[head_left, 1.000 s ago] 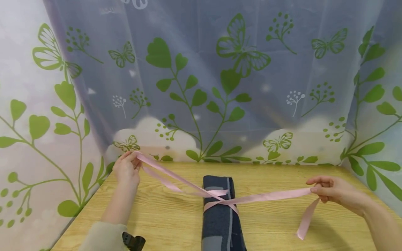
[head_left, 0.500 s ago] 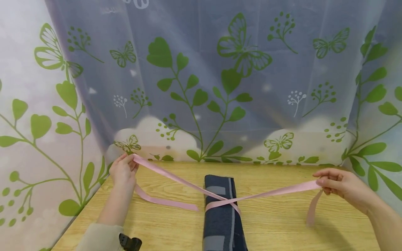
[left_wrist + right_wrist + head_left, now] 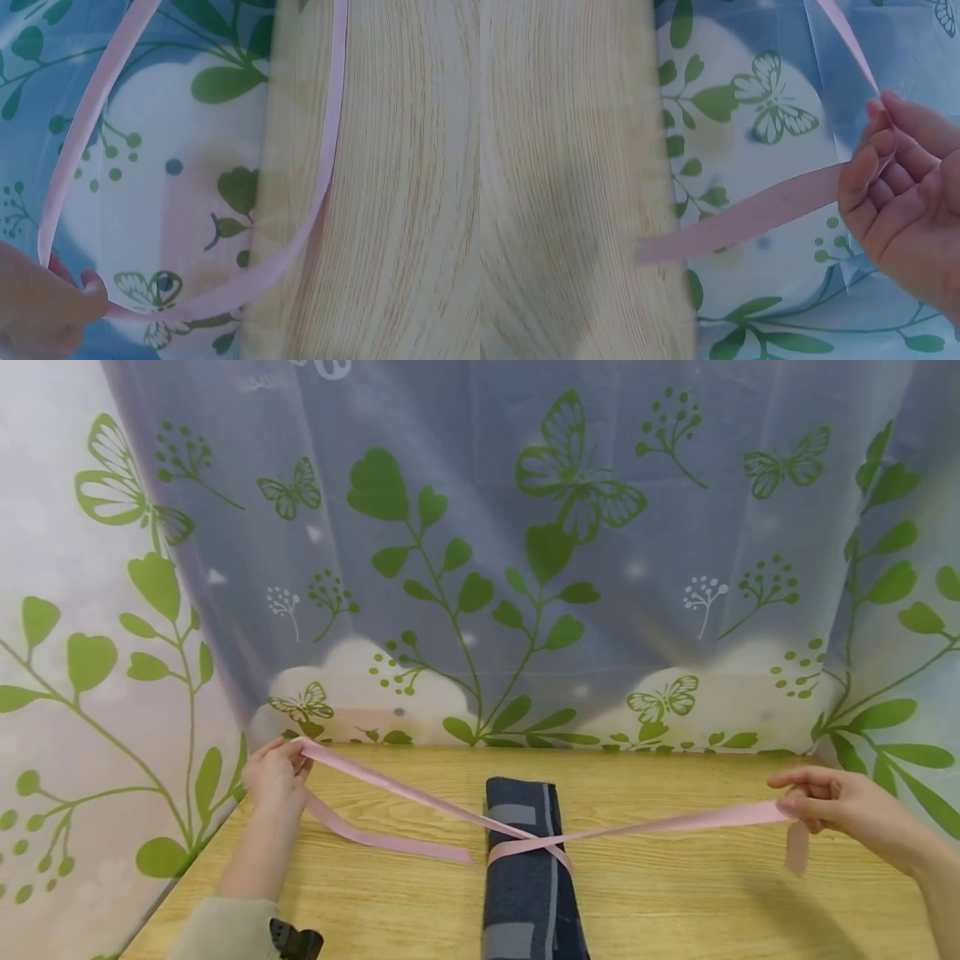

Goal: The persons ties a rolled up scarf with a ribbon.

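Observation:
A dark blue folded cloth (image 3: 517,877) with grey patches and a grey stripe lies lengthwise on the table. A pink ribbon (image 3: 405,791) passes round it and crosses over its top. On the left, my left hand (image 3: 273,774) pinches one side of the ribbon above the table, and its tail hangs down and trails over the wood toward the cloth. My right hand (image 3: 828,810) pinches the other side out to the right, with a short end dangling below the fingers. In the right wrist view that ribbon end (image 3: 757,210) hangs from the curled fingers.
The wood-grain table (image 3: 660,893) ends at a blue-grey curtain (image 3: 480,610) printed with green leaves and butterflies. More printed fabric (image 3: 67,577) stands along the left side. A black device (image 3: 296,939) sits at the left sleeve (image 3: 225,931).
Both hands have moved farther apart, drawing the ribbon out to each side. The left tail has slid off the cloth onto the table, and the right dangling end has become shorter.

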`<state>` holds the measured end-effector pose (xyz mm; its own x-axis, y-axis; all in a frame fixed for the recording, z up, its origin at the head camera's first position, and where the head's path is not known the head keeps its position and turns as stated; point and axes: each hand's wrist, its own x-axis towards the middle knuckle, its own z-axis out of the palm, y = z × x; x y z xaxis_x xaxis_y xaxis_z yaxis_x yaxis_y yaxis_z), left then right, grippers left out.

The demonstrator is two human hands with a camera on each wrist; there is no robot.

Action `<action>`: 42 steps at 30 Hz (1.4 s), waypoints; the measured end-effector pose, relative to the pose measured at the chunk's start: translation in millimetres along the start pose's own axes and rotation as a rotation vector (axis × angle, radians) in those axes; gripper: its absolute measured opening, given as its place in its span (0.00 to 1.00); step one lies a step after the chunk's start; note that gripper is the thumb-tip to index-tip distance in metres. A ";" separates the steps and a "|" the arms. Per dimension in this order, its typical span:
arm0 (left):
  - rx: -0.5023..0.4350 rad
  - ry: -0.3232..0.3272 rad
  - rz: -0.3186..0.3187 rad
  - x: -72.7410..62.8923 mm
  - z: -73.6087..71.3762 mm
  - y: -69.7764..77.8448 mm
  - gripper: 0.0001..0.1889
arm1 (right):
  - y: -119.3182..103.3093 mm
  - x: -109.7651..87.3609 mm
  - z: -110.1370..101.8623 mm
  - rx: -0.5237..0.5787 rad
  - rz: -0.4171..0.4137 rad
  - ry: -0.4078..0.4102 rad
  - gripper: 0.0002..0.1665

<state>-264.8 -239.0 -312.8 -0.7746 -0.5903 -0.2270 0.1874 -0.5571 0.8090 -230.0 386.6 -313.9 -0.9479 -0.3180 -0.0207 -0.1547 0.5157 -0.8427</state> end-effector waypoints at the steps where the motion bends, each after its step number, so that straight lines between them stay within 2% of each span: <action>1: -0.014 0.004 -0.002 0.9 -1.5 1.3 0.14 | 1.9 -0.6 -1.7 -0.021 -0.007 -0.011 0.12; 5: -0.033 0.009 0.006 4.0 -8.1 8.0 0.13 | 9.9 -2.8 -6.6 -0.088 -0.031 -0.024 0.14; 10: -0.034 0.029 0.010 8.6 -17.3 17.3 0.13 | 11.9 -5.6 -6.8 -0.166 0.002 -0.004 0.27; 12: -0.038 0.053 0.008 10.7 -20.3 20.9 0.13 | 13.0 -7.1 -7.3 -0.181 0.004 -0.016 0.28; 15: 0.008 0.077 0.025 14.3 -25.9 24.8 0.12 | 15.8 -8.7 -8.2 -0.172 0.013 -0.037 0.29; 18: 0.135 0.070 0.045 18.8 -34.1 27.2 0.11 | 19.6 -9.6 -7.6 -0.181 0.032 -0.038 0.29; 20: 0.260 0.017 0.059 22.4 -41.5 27.6 0.10 | 22.5 -9.7 -5.9 -0.193 0.036 -0.014 0.29; 23: 0.484 -0.073 0.085 28.2 -54.7 26.9 0.11 | 28.8 -9.1 -2.8 -0.221 -0.001 0.023 0.27; 26: 0.669 -0.120 0.119 33.1 -68.1 26.5 0.16 | 35.7 -7.8 0.7 -0.271 -0.053 0.048 0.23; 30: 0.823 -0.118 0.179 37.7 -78.5 26.8 0.18 | 41.2 -5.7 4.8 -0.353 -0.074 0.072 0.18; 35: 1.114 -0.108 0.332 38.9 -80.1 26.8 0.18 | 40.7 -4.5 7.0 -0.388 -0.029 0.079 0.10; 37: 1.201 -0.100 0.384 38.6 -79.8 26.7 0.16 | 40.7 -4.5 7.0 -0.379 -0.007 0.076 0.10; 42: 1.287 -0.116 0.449 38.0 -80.8 26.5 0.14 | 43.1 -3.9 4.9 -0.348 0.032 0.090 0.09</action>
<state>-240.4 -323.5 -343.9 -0.8543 -0.4873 0.1809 -0.2061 0.6371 0.7427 -231.5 406.1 -352.8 -0.9722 -0.2336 0.0166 -0.1952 0.7691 -0.6086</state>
